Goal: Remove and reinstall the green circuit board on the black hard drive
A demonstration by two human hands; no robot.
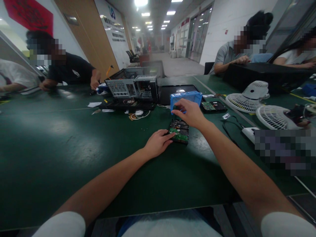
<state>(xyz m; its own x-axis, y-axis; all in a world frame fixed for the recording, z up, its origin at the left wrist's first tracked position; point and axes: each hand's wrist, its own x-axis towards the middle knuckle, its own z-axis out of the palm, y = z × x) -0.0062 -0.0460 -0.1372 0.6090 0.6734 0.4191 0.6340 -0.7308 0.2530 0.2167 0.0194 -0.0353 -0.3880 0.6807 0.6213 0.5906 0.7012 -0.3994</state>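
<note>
A hard drive (179,125) lies on the green table in front of me, its green circuit board facing up. My left hand (158,143) grips its left side, with a finger laid across the board. Just above the drive's far end is my right hand (191,112), fingers pinched together and pointing down. Something small and dark shows at those fingertips; it is too indistinct to name. Directly behind my right hand stands a blue plastic box (185,96), partly covered by the hand.
Beyond are an opened computer case (133,89) and a black panel (178,90). Another drive with a circuit board (213,106) lies to the right, near a white fan (249,96) and a power strip (250,134). Several people sit around the table (74,158).
</note>
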